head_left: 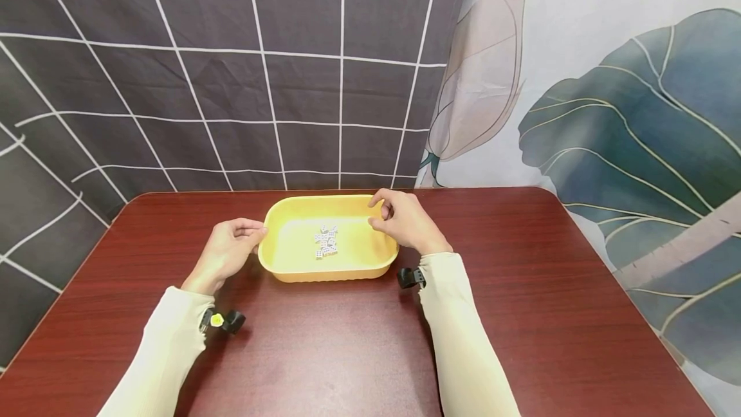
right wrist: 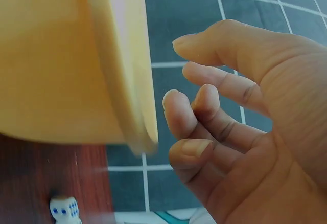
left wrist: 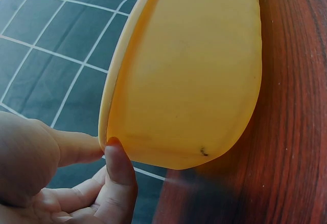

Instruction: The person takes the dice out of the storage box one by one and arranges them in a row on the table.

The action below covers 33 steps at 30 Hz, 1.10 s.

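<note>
I observe 2 hands at opposite ends of 1 yellow tray (head_left: 330, 274). Left hand (head_left: 228, 246): pinches the rim at the tray's left end between thumb and finger. Tray: extends rightward from this grip; it sits on or just above the table (head_left: 324, 346), I cannot tell which. Right hand (head_left: 410, 219): fingers loosely bent, holding nothing; it is positioned at the tray's right end, and the right wrist view shows me a gap between fingertips and rim. Dice (head_left: 329, 250): clustered on the tray floor, between the 2 hands; I cannot read the count. Loose die (right wrist: 64, 211): 1 unit, white with blue pips, outside the tray, on the table near the right hand. Curtain (head_left: 301, 92): dark, white grid lines, beyond both hands.
</note>
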### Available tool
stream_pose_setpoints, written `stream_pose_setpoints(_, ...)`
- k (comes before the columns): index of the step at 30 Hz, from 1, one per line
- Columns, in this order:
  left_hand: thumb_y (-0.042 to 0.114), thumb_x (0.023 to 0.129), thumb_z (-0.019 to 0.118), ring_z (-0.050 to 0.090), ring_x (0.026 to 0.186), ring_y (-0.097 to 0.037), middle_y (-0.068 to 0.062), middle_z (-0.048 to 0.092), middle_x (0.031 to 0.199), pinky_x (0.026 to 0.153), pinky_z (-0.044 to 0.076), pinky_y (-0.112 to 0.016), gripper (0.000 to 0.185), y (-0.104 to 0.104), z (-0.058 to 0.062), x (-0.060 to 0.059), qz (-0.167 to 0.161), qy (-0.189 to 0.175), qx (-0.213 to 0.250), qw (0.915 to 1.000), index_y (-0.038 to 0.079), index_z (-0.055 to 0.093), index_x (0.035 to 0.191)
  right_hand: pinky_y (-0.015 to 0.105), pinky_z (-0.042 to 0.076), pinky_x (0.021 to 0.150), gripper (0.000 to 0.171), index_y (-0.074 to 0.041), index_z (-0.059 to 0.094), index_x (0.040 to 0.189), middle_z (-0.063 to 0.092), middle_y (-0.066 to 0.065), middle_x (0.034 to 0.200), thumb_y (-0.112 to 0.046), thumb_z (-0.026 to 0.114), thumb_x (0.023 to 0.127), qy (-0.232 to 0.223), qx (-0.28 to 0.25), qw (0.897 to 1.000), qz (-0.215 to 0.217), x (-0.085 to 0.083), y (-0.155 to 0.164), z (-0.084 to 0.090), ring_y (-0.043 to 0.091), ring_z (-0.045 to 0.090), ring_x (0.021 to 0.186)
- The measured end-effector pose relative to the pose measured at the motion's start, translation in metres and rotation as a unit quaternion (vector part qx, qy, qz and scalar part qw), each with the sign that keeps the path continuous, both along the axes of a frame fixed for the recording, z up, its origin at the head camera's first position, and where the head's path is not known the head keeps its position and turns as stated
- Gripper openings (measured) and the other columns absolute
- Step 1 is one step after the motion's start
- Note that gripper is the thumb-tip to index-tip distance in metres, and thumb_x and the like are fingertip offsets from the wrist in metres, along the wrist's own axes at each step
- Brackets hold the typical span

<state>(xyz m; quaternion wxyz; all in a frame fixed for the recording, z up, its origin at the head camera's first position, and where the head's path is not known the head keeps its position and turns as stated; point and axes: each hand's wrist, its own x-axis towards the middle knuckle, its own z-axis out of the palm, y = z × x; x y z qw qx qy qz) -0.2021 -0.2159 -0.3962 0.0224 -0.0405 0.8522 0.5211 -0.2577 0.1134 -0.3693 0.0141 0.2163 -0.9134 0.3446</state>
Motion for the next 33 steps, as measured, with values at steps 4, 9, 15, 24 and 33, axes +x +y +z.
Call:
stream_pose_setpoints(4, 0.018, 0.102, 0.06, 0.064, 0.074, -0.001, -0.027, 0.069, 0.114, 0.073, 0.057, -0.018, 0.038, 0.0, 0.0, 0.0, 0.001, 0.001, 0.0, 1.0, -0.011, 0.06, 0.127, 0.025, 0.045, 0.069, 0.027, -0.006, 0.07, 0.111, 0.055, 0.001, 0.077, -0.013, 0.078, 0.086, -0.009, 0.01, 1.0, 0.016, 0.001, -0.011, -0.001, 0.014, 0.052, 0.07)
stream_pose_setpoints(9, 0.018, 0.102, 0.06, 0.063, 0.075, 0.0, -0.026, 0.069, 0.115, 0.074, 0.057, -0.019, 0.039, 0.001, 0.0, -0.001, 0.001, -0.001, 0.003, 1.0, -0.011, 0.059, 0.128, 0.024, 0.044, 0.068, 0.03, -0.005, 0.069, 0.113, 0.055, 0.001, 0.077, -0.013, 0.079, 0.086, -0.018, 0.023, 0.999, 0.028, 0.001, -0.022, -0.004, 0.013, 0.051, 0.069)
stream_pose_setpoints(15, 0.018, 0.102, 0.06, 0.063, 0.076, 0.0, -0.026, 0.068, 0.115, 0.074, 0.057, -0.019, 0.039, 0.0, -0.001, -0.001, 0.003, -0.001, 0.002, 1.0, -0.011, 0.059, 0.128, 0.023, 0.042, 0.069, 0.031, -0.004, 0.069, 0.113, 0.053, -0.001, 0.074, -0.012, 0.078, 0.085, -0.021, 0.034, 0.998, 0.041, 0.0, -0.035, -0.011, 0.011, 0.05, 0.069)
stream_pose_setpoints(24, 0.017, 0.102, 0.06, 0.064, 0.076, -0.001, -0.026, 0.069, 0.114, 0.073, 0.057, -0.019, 0.038, 0.001, -0.001, 0.0, 0.006, -0.002, 0.005, 1.0, -0.011, 0.06, 0.128, 0.022, 0.041, 0.067, 0.032, -0.006, 0.069, 0.111, 0.053, -0.001, 0.075, -0.016, 0.082, 0.083, -0.037, 0.069, 0.996, 0.035, 0.0, -0.047, -0.019, 0.011, 0.049, 0.068)
stream_pose_setpoints(33, 0.018, 0.102, 0.061, 0.065, 0.078, -0.004, -0.027, 0.069, 0.115, 0.074, 0.057, -0.019, 0.038, 0.0, 0.001, 0.001, 0.006, 0.0, 0.0, 1.0, -0.011, 0.06, 0.128, 0.026, 0.044, 0.071, 0.043, -0.008, 0.065, 0.124, 0.058, 0.001, 0.078, -0.014, 0.081, 0.084, -0.06, 0.094, 0.993, 0.035, -0.001, -0.055, -0.027, 0.014, 0.053, 0.073)
